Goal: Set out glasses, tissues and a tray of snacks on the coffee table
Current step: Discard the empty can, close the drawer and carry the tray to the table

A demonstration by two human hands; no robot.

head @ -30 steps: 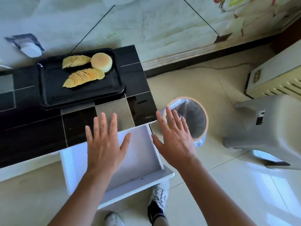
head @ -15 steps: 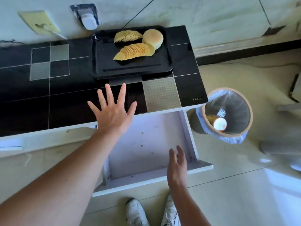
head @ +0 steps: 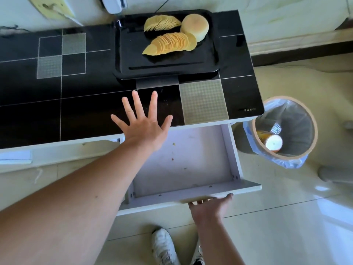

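Observation:
A black tray [head: 122, 54] sits at the back of the black tiled coffee table [head: 76, 104]. It holds two fanned rows of crisps [head: 172, 44] and a round pale bun [head: 194, 27]. My left hand [head: 143, 127] is spread flat, fingers straight, over the table's front edge beside the open white drawer [head: 191, 159]. My right hand [head: 208, 206] is low at the drawer's front panel, fingertips against it, thumb stretched sideways. The drawer holds only crumbs. No glasses or tissues are in view.
A lined waste bin [head: 286, 131] stands on the floor right of the table, with a crisp can [head: 272, 143] inside. A white device [head: 112, 3] and a yellow card [head: 51, 6] lie beyond the table. My white shoes [head: 164, 247] are below the drawer.
The view swung left and closer. My right hand dropped from above the drawer to its front panel. My left hand moved forward over the table edge.

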